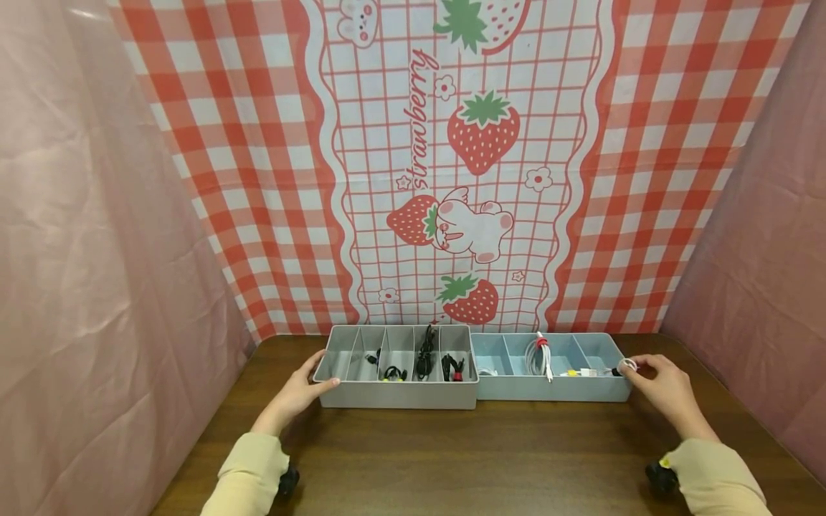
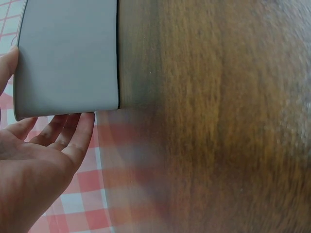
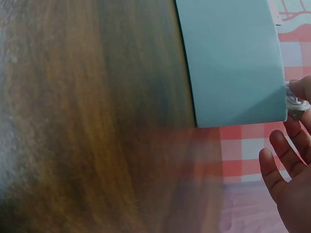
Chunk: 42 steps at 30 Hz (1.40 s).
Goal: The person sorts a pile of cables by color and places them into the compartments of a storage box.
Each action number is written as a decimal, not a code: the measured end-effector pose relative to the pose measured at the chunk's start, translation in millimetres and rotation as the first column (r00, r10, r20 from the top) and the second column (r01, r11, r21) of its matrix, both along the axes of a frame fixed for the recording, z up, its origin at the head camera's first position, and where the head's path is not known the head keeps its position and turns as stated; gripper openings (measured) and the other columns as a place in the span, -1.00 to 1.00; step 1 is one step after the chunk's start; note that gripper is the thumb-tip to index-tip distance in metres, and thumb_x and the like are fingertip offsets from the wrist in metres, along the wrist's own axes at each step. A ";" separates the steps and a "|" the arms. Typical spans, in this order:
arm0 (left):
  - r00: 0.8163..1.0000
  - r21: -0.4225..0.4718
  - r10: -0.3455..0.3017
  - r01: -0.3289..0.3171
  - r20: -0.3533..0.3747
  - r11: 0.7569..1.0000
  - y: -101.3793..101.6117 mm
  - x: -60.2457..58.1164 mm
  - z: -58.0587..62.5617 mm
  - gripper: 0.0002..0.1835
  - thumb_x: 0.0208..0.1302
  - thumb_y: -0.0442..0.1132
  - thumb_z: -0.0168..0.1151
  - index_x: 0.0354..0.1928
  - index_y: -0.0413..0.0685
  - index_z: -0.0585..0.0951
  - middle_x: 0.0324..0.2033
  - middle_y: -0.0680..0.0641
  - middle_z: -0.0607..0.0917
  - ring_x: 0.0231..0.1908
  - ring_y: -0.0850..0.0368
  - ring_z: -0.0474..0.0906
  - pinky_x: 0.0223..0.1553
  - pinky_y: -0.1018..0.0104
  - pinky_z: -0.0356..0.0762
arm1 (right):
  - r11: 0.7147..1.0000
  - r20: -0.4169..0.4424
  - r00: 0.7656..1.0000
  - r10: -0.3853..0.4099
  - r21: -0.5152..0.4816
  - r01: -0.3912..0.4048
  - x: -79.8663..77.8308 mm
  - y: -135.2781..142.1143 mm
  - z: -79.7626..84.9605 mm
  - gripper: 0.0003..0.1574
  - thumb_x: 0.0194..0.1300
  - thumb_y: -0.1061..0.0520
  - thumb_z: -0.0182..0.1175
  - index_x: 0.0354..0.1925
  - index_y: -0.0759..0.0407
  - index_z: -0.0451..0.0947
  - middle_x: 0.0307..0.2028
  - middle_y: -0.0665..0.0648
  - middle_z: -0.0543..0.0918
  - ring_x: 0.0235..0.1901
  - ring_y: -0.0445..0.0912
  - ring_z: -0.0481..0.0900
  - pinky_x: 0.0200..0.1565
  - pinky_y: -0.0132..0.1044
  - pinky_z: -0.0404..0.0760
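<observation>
A grey divided organizer box (image 1: pixel 398 395) stands left of a light-blue divided organizer box (image 1: pixel 553 389). My left hand (image 1: pixel 298 390) rests at the grey box's left end. Its thumb lies on the front rim; the fairly straight fingers (image 2: pixel 82 131) touch the end wall. My right hand (image 1: pixel 665 390) pinches a white coiled cable (image 1: pixel 627 365) at the blue box's right rim; a dark piece shows beside it. In the right wrist view, the cable (image 3: pixel 294 99) sits between thumb and index finger, the other fingers spread loosely.
Black cables (image 1: pixel 424 355) lie in several grey compartments. The blue box holds a white cable bundle with a red tie (image 1: pixel 538 355) and a white connector (image 1: pixel 586 373). Both boxes stand on a brown wooden table (image 1: pixel 477 459). Behind hangs a checked strawberry cloth (image 1: pixel 452 215); pink curtains (image 1: pixel 97 287) flank the sides.
</observation>
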<state>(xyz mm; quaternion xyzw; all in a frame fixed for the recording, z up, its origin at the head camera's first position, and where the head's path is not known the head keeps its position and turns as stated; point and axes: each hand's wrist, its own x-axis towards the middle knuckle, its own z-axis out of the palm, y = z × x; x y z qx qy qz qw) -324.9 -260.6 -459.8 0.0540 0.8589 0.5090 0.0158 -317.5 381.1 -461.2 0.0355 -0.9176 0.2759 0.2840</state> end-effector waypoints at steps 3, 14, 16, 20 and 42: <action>1.000 -0.007 -0.002 0.002 0.002 1.000 -0.1 0.3 0.4 -0.17 0.28 -0.13 0.23 0.46 -0.11 0.02 0.39 -0.34 0.13 0.28 -0.25 0.23 0.17 -0.11 0.30 | 1.000 0.013 1.000 -0.008 -0.006 0.008 0.1 1.0 -3.6 -0.66 0.14 0.00 0.34 -0.30 0.27 0.62 -0.32 0.22 0.59 -0.42 -0.53 0.23 -0.40 -0.41 0.31; 1.000 0.009 0.001 -0.001 -0.002 1.000 1.4 -0.2 0.8 -0.17 0.26 -0.14 0.24 0.46 -0.11 0.04 0.36 -0.34 0.18 0.28 -0.24 0.24 0.19 -0.11 0.28 | 1.000 0.080 0.997 -0.009 -0.003 0.010 1.8 0.6 -4.0 -0.64 0.18 -0.01 0.30 -0.27 0.30 0.63 -0.26 0.31 0.58 -0.33 -0.14 0.43 -0.38 -0.36 0.35; 1.000 0.016 0.003 -0.003 -0.005 1.000 1.3 -0.1 0.9 -0.18 0.27 -0.18 0.23 0.45 -0.13 0.03 0.35 -0.35 0.20 0.28 -0.25 0.25 0.18 -0.11 0.28 | 1.000 0.094 0.996 -0.006 -0.001 0.006 2.0 -0.1 -3.3 -0.63 0.19 0.00 0.29 -0.26 0.31 0.62 -0.25 0.33 0.57 -0.31 0.00 0.45 -0.37 -0.32 0.36; 1.000 0.023 0.001 -0.001 -0.007 1.000 -0.1 1.2 1.9 -0.17 0.26 -0.18 0.25 0.45 -0.14 0.04 0.33 -0.36 0.23 0.27 -0.26 0.25 0.17 -0.11 0.29 | 1.000 0.104 0.995 0.010 0.003 -0.010 2.0 0.2 -1.4 -0.63 0.21 -0.01 0.27 -0.23 0.30 0.61 -0.25 0.32 0.57 -0.29 -0.06 0.45 -0.34 -0.28 0.38; 0.975 -0.251 0.048 -0.103 -0.217 0.962 17.4 21.8 65.8 -0.09 0.20 -0.01 0.28 0.42 -0.29 0.05 0.30 -0.39 0.26 0.26 -0.31 0.24 0.18 -0.16 0.28 | 0.990 -0.074 0.992 0.101 0.106 -0.092 24.5 -31.0 88.6 -0.69 0.21 0.07 0.28 -0.17 0.27 0.58 -0.21 0.30 0.58 -0.21 -0.03 0.48 -0.21 -0.09 0.39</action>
